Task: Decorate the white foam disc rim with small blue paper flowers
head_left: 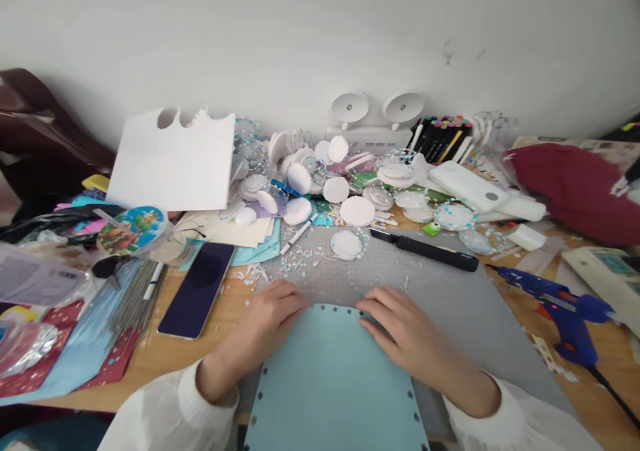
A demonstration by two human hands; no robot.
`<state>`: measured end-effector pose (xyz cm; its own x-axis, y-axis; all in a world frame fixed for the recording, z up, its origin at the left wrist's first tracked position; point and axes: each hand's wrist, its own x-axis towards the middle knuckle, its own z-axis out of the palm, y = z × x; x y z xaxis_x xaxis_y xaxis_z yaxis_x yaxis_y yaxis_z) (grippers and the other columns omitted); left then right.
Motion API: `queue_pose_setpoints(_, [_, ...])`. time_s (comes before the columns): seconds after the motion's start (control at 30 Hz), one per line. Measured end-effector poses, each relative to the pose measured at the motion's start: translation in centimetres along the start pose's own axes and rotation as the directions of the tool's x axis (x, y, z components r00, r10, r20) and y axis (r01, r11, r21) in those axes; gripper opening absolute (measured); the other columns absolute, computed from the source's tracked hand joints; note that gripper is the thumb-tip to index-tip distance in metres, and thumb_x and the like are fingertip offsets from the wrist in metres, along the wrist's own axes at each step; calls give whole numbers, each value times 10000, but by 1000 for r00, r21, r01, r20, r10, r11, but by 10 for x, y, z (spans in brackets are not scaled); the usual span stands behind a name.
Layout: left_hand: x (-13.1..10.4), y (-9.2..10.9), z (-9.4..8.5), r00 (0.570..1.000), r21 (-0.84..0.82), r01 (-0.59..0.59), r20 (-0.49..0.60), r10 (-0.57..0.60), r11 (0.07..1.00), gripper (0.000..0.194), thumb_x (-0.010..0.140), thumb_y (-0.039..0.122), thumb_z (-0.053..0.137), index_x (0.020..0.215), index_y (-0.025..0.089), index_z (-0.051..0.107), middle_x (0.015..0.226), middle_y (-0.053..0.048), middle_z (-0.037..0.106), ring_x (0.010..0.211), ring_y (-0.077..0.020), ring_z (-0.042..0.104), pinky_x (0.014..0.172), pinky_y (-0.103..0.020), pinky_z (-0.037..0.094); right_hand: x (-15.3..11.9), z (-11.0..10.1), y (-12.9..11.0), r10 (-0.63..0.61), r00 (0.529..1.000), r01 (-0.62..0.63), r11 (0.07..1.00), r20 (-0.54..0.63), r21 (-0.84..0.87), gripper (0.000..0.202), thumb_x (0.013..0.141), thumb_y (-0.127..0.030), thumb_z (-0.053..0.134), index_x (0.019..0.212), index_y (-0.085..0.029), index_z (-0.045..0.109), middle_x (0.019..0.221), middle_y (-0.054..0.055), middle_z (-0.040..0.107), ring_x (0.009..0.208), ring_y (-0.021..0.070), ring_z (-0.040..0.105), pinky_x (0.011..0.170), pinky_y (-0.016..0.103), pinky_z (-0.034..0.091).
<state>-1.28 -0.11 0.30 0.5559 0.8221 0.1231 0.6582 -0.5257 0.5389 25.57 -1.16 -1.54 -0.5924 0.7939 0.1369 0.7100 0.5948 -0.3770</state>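
A light teal sheet [335,378] with small dark flower-shaped marks along its edges lies on the grey mat [450,318], its near part reaching toward the bottom of the view. At the sheet's far left corner, my left hand [275,314] is closed, its fingers pressed together on the edge. My right hand [397,324] is at the far right corner, thumb and fingers around the edge there. Just beyond the sheet, small blue and white paper bits are scattered. A white scalloped disc [346,244] lies on the mat past them.
A phone [197,291] and a lidded cup [170,241] are on the left. Beyond the mat are heaped white discs [357,211]. A black cutter [435,252] lies at the right, near a blue glue gun [560,304] with a cord.
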Motion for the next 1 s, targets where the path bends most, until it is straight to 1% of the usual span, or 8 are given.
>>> queue_pose_setpoints(0.1, [-5, -1, 2, 1000, -5, -5, 26, 5, 1000, 237, 944, 130, 457, 962, 190, 685, 938, -57, 662, 891, -184, 596, 818, -298, 482, 0, 2, 5, -4, 999, 2, 998, -36, -70, 140, 933, -187, 479, 978, -183, 612, 993, 84, 602, 926, 233, 549, 809, 414, 449])
queue_pose_setpoints(0.2, [-10, -1, 4, 1000, -4, -2, 15, 2, 1000, 243, 947, 121, 443, 980, 189, 675, 953, -61, 652, 896, -182, 589, 815, -297, 485, -1, 0, 9, -9, 992, -13, 986, -129, -168, 152, 927, -160, 470, 985, -161, 610, 1047, 107, 612, 978, 258, 540, 857, 453, 416])
queue_pose_setpoints(0.3, [-13, -2, 7, 998, -28, -38, -45, 37, 999, 233, 953, 120, 435, 1004, 185, 653, 961, -60, 642, 893, -179, 579, 799, -294, 484, -1, -2, 4, -10, 979, -17, 992, -204, -126, 181, 943, -192, 465, 1079, -162, 580, 1095, 109, 601, 1026, 254, 526, 890, 446, 392])
queue_pose_setpoints(0.43, [-15, -1, 11, 992, -54, -94, -84, 89, 994, 216, 947, 104, 455, 1059, 190, 619, 971, -56, 626, 900, -174, 564, 792, -284, 477, 5, -1, -13, -22, 996, 26, 999, -85, 47, 183, 942, -276, 513, 1095, -193, 568, 1023, 69, 601, 959, 224, 530, 827, 384, 412])
queue_pose_setpoints(0.53, [-13, 0, 11, 988, -47, -133, -81, 129, 990, 234, 936, 77, 462, 1087, 185, 603, 967, -59, 624, 890, -174, 555, 778, -282, 477, 12, 3, -19, -33, 998, 36, 998, -49, 59, 81, 930, -217, 528, 926, -195, 606, 895, 37, 597, 868, 206, 528, 777, 358, 417])
queue_pose_setpoints(0.57, [-13, 0, 10, 986, -40, -149, -78, 146, 988, 243, 932, 64, 457, 1093, 178, 599, 971, -62, 626, 886, -176, 554, 772, -283, 478, 14, 5, -19, -45, 998, 48, 997, -53, 52, 110, 932, -188, 515, 872, -191, 608, 861, 33, 590, 844, 198, 525, 766, 350, 417])
queue_pose_setpoints(0.77, [-14, -2, 11, 980, 41, -191, -55, 193, 981, 220, 950, 79, 423, 1059, 153, 599, 974, -71, 649, 860, -182, 556, 745, -294, 488, 10, 14, -13, -220, 975, 213, 965, -32, -151, 266, 962, -136, 407, 807, -166, 620, 804, 52, 577, 805, 188, 516, 770, 345, 428])
queue_pose_setpoints(1.0, [-16, -1, 11, 943, 266, -297, -67, 325, 917, 281, 1001, 167, 340, 1069, 129, 611, 930, -87, 681, 854, -194, 609, 758, -344, 515, -4, 21, -24, -248, 959, 199, 934, -135, -297, 330, 961, -74, 317, 1029, -109, 638, 886, 95, 610, 822, 205, 519, 752, 349, 424])
